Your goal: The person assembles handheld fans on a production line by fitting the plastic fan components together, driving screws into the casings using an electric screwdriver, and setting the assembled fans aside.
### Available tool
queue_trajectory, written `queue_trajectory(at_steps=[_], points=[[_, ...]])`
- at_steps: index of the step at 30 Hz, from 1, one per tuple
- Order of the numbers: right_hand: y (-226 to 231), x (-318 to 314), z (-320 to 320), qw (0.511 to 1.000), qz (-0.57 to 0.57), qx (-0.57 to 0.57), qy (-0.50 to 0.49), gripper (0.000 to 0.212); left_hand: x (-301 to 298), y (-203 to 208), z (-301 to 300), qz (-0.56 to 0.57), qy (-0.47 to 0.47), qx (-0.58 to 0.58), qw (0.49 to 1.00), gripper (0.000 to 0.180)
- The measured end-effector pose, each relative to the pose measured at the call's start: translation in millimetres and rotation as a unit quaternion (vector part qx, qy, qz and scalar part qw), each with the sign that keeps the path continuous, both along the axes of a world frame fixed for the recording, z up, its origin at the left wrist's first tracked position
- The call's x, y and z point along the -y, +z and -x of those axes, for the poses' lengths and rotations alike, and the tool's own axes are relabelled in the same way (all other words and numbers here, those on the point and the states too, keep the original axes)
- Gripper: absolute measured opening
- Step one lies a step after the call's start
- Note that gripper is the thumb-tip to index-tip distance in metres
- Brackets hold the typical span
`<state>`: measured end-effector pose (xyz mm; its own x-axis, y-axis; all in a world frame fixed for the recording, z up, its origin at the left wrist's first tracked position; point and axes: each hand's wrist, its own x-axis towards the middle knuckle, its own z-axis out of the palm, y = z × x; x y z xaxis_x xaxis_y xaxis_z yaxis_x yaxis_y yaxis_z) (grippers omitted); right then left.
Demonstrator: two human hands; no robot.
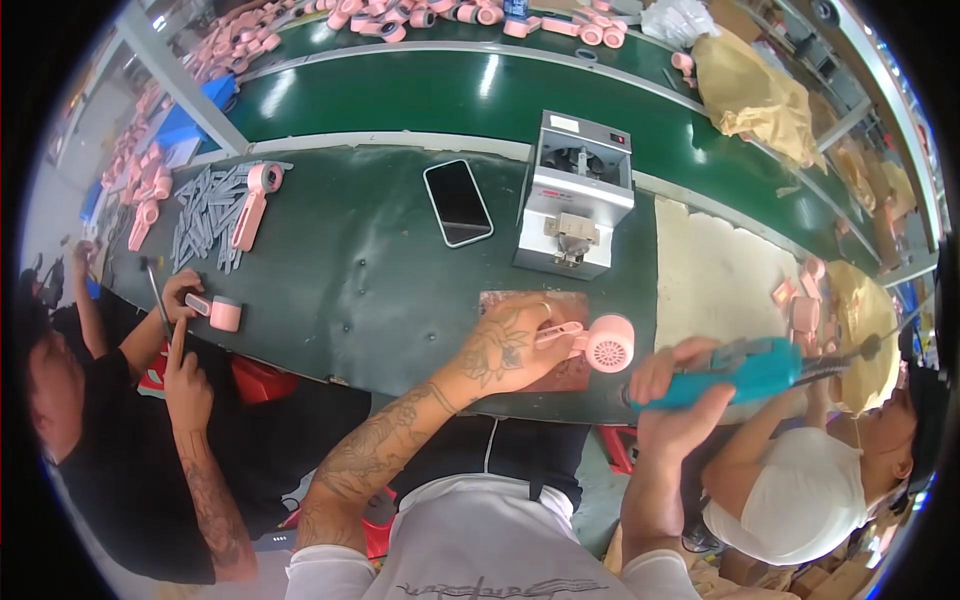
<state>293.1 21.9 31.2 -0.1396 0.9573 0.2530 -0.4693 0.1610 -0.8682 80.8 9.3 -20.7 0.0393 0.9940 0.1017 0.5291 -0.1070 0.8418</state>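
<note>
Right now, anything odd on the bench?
The phone lies askew beside the silver machine, looking odd among work parts. Grey strips sit in a jumbled heap at left, maybe normal staging. No spill shows, and the pink fan in the left hand has no visible damage.

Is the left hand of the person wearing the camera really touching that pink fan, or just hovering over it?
Touching. The head view shows the left hand gripping the handle of the pink fan, thumb and fingers against it.
</note>
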Motion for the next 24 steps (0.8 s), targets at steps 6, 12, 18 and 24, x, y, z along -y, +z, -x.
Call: queue_trajectory(at_steps=[6, 12, 18, 24], points=[[-9, -37, 52, 0.994, -0.065, 0.077, -0.052, 0.074, -1, -18, 7, -0.145, 0.011, -0.12, 0.982, 0.024], [-19, -56, 45, 0.992, -0.002, 0.055, -0.114, 0.059, -4, -31, 6, -0.2, -0.013, -0.155, 0.967, 0.031], [-6, -68, 54, 0.991, -0.059, 0.065, -0.096, 0.056, 1, -25, 5, -0.182, -0.061, -0.159, 0.968, 0.034], [5, -102, 101, 0.979, -0.137, 0.116, -0.098, 0.052, 2, -30, 0, -0.178, -0.024, -0.189, 0.965, 0.038]])
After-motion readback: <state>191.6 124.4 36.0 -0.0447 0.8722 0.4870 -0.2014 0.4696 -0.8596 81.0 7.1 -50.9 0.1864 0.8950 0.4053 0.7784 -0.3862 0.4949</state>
